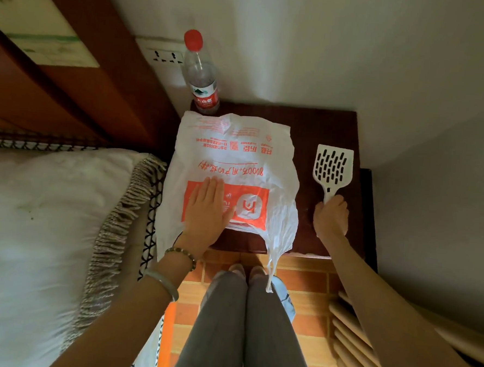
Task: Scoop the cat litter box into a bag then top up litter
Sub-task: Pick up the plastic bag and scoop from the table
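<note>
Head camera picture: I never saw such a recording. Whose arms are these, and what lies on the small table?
There is no machine: a person wears the camera on the head, so you look down at their own arms and legs. The left hand lies flat on a white plastic bag with orange print, spread over a dark bedside table. The right hand grips the handle of a white slotted litter scoop beside the bag. A red-capped water bottle stands at the back. No litter box shows.

Head camera looks steeply down (close) onto nightstand (309,125).
</note>
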`<state>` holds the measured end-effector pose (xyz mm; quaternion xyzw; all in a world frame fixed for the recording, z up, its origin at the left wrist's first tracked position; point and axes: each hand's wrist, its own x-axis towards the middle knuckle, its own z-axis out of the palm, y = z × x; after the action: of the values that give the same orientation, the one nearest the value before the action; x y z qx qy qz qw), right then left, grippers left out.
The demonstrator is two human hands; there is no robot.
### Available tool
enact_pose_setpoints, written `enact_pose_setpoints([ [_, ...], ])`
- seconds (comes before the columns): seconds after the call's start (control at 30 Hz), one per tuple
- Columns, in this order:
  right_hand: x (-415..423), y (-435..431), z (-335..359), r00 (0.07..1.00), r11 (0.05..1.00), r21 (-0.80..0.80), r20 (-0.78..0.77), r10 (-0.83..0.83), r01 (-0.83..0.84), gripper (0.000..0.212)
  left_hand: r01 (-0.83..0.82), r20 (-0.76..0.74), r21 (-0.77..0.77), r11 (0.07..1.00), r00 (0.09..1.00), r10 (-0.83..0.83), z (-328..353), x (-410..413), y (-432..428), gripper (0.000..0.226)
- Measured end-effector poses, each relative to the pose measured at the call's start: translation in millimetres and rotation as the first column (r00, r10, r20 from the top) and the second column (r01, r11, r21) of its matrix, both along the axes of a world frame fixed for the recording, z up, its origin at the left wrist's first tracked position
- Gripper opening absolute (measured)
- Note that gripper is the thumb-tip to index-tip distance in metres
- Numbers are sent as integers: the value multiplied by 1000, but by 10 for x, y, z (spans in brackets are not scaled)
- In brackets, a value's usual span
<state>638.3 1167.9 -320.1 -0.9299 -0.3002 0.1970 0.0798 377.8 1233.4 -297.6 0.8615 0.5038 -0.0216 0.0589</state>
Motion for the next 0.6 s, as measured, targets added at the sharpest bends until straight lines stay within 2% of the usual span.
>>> enact_pose_setpoints([
  [0.17, -92, -30, 87, 998, 995, 101, -64, -3, 10, 28, -100, 35, 23, 995, 994, 100, 27, -201, 184, 71],
  [0.37, -200, -15, 215, 995, 982, 185, -91, 46, -29, 24, -296, 102, -57, 954, 948, 300, 30, -357, 494, 80],
  [0.5, -265, 23, 252, 981, 971, 237, -187, 55, -9, 24, -508, 235, -253, 823, 793, 562, -7, -396, 632, 91],
  [0.6, -295, 77, 286, 954, 976, 214, -299, 31, 35, 33, -576, 270, -415, 704, 661, 700, -86, -473, 724, 106],
])
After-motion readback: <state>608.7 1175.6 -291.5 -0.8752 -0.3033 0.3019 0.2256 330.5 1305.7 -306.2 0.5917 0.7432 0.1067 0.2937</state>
